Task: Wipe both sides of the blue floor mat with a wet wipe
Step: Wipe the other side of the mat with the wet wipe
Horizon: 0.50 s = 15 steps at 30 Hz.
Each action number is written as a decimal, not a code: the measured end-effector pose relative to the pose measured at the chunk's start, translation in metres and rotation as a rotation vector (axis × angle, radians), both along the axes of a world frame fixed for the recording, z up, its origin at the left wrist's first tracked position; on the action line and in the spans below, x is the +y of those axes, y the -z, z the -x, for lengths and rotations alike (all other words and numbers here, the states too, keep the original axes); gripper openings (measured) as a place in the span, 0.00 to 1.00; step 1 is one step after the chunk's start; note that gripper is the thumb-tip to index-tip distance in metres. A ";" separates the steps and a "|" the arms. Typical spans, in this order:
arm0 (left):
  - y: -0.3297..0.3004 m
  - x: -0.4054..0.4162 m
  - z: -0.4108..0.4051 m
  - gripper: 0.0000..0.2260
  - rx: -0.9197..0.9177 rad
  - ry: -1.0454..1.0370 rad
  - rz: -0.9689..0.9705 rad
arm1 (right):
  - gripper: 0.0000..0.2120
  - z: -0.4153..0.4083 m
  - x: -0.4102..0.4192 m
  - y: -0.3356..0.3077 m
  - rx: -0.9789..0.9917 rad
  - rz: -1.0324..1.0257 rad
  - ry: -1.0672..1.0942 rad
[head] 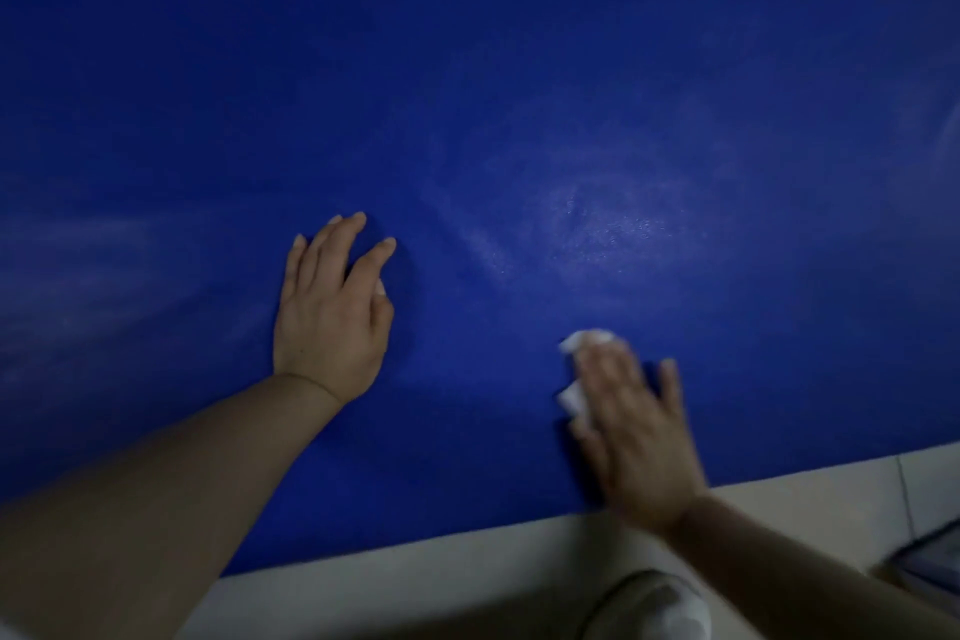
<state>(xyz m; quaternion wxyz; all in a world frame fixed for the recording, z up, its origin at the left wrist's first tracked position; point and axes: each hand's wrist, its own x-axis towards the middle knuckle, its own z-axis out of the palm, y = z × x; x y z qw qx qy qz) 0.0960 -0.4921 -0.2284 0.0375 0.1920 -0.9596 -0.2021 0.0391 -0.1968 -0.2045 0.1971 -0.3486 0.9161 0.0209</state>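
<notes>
So the blue floor mat (467, 68) fills pretty much our whole view, lying flat on a pale tiled floor (441, 566) that shows along the bottom edge. Over on the left, our left hand (332, 312) sits palm-down on the mat, fingers spread and mostly straight, just pressing on it and holding nothing. Moving right, there's a shiny, damp-looking patch (597, 229) on the mat above and between our hands. Then our right hand (631, 426), blurry, lies flat near the mat's near edge with the white wet wipe (576, 369) under its fingers, bits of it poking out at the fingertips and the thumb side. At far bottom right we can see something grey-blue (930, 561) on the floor, too blurry to tell what.
</notes>
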 end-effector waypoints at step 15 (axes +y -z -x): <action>-0.004 0.004 -0.010 0.20 -0.049 -0.051 -0.034 | 0.32 -0.122 -0.135 -0.007 -0.185 0.047 -0.373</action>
